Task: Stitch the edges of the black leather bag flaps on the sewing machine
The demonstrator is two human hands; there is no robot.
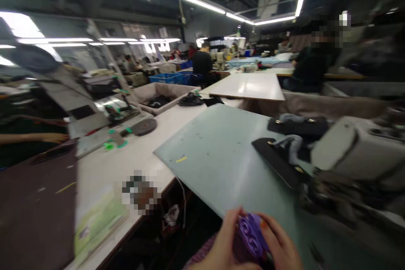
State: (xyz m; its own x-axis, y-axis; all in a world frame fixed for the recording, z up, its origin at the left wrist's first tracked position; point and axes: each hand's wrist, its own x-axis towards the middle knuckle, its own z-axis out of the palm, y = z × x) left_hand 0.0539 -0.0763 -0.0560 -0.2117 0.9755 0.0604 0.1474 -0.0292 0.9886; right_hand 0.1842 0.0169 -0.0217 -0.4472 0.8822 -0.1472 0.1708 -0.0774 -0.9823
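A small purple object (pixel 251 236) with raised scroll shapes is held low in front of me, at the near edge of the pale green tabletop (pixel 218 147). What kind of thing it is, I cannot make out. My left hand (pixel 223 242) wraps round its left side, and my right hand (pixel 281 242) closes on it from the right. The fingers hide much of it. Right of my hands, dark thin-bladed scissors or tweezers (pixel 316 255) lie blurred on the tabletop.
A sewing machine (pixel 344 143) stands at right, beside black bag-like pieces (pixel 278 160) with gold fittings. On the left are a white table (pixel 167 130), a thread spool (pixel 117 138), a green booklet (pixel 101 223) and a co-worker's hand (pixel 53 137). Another person (pixel 316 65) sits behind.
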